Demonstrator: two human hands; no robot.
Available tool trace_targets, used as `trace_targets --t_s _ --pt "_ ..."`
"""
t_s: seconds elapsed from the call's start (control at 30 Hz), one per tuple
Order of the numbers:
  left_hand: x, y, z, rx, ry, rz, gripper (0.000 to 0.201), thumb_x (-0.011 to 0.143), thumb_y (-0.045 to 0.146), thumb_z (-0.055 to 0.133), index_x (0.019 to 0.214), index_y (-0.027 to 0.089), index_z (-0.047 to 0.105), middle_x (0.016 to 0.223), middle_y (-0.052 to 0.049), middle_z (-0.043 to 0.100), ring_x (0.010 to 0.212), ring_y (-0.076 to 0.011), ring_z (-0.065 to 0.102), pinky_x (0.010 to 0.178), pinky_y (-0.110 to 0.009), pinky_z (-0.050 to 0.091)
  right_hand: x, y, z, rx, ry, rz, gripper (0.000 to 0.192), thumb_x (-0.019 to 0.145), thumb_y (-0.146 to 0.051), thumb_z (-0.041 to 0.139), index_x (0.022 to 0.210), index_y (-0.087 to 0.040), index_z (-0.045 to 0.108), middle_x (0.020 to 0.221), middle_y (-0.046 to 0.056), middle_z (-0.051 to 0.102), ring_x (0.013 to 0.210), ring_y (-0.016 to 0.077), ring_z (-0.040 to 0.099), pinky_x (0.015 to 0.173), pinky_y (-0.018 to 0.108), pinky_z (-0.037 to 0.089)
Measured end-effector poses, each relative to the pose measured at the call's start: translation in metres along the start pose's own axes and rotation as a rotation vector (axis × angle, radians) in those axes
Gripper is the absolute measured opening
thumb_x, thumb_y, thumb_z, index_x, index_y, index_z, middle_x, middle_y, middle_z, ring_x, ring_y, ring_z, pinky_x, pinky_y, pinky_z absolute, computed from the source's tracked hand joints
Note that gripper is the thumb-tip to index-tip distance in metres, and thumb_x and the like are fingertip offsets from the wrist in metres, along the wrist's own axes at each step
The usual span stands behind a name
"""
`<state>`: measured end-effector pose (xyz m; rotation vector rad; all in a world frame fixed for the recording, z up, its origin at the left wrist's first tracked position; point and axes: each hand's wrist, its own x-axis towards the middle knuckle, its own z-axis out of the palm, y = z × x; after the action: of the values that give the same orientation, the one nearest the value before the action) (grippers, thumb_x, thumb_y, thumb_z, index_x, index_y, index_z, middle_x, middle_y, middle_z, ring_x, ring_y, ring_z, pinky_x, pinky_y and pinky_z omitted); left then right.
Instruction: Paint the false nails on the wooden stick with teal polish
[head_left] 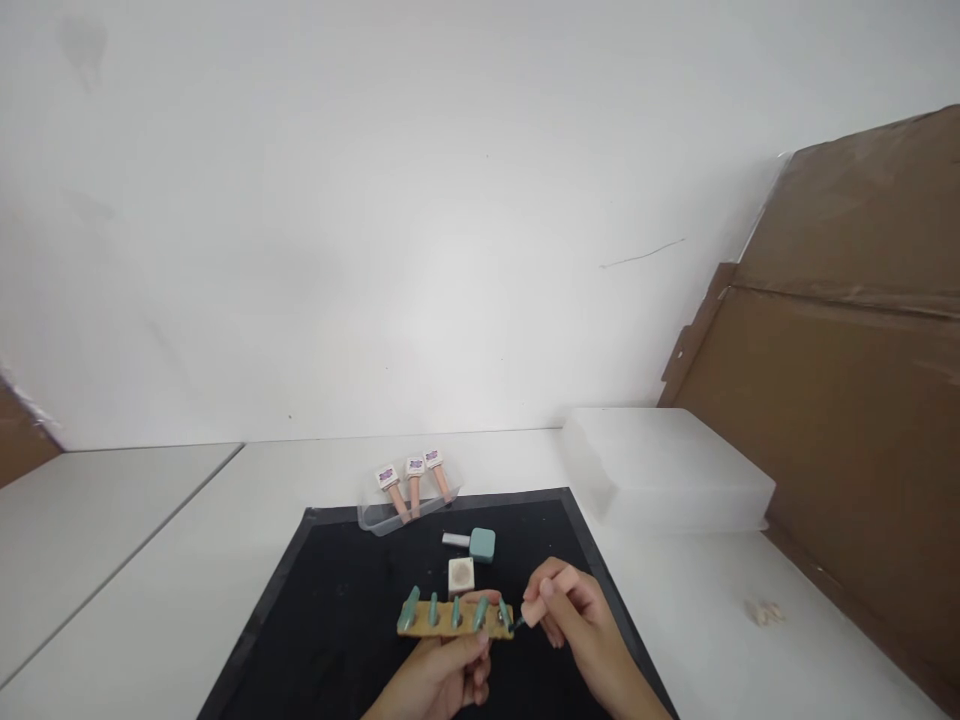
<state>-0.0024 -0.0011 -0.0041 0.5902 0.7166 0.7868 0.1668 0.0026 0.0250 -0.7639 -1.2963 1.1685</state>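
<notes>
- I see my left hand (442,680) closed around a tan wooden strip (454,618), held over the black mat (330,620), its long axis running left to right.
- Five glossy teal nail tips (456,610) stand up from it, slightly tilted.
- My right hand (574,610) pinches a pale pink brush cap (534,610), its bristles pointing left at the rightmost tip.
- A squarish teal bottle (482,544) sits behind on the mat.
</notes>
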Motion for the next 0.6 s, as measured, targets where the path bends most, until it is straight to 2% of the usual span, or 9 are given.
trace_targets --t_s 0.13,0.33,0.53,0.6 --pt "0.0004 0.0000 0.0006 0.000 0.013 -0.003 0.067 0.054 0.035 0.075 0.115 0.022 0.051 0.058 0.005 0.046 0.051 -0.0064 0.039 0.051 -0.024 0.024 0.0039 -0.0037 0.0003 -0.063 0.041 0.004 0.031 0.081 -0.039 0.054 0.062 -0.015 0.061 0.077 0.003 0.059 0.039 0.0032 0.038 0.037 0.019 0.030" --pt "-0.0003 0.0009 0.0024 -0.001 0.020 0.003 0.068 0.052 0.035 0.076 0.114 0.022 0.051 0.058 0.005 0.047 0.050 -0.0064 0.039 0.051 -0.024 0.024 0.0025 -0.0011 -0.0003 -0.011 0.025 0.072 0.037 0.082 -0.040 0.053 0.054 -0.014 0.054 0.065 0.001 0.057 0.036 0.0027 0.032 0.036 0.020 0.026" --pt "0.0000 0.0010 0.0013 0.001 0.001 -0.001 0.065 0.055 0.036 0.075 0.114 0.021 0.052 0.058 0.006 0.045 0.051 -0.0062 0.038 0.051 -0.024 0.023 0.0040 0.0000 -0.0011 -0.053 0.054 0.047 0.032 0.082 -0.040 0.053 0.062 -0.015 0.059 0.079 0.003 0.058 0.039 0.0035 0.040 0.036 0.019 0.031" --pt "-0.0001 0.0011 0.0017 0.004 -0.001 0.005 0.065 0.055 0.036 0.075 0.114 0.021 0.051 0.058 0.006 0.045 0.051 -0.0062 0.038 0.052 -0.024 0.023 0.0044 -0.0006 -0.0016 -0.052 0.039 0.075 0.034 0.082 -0.039 0.053 0.060 -0.014 0.057 0.076 0.003 0.057 0.037 0.0027 0.038 0.035 0.019 0.029"
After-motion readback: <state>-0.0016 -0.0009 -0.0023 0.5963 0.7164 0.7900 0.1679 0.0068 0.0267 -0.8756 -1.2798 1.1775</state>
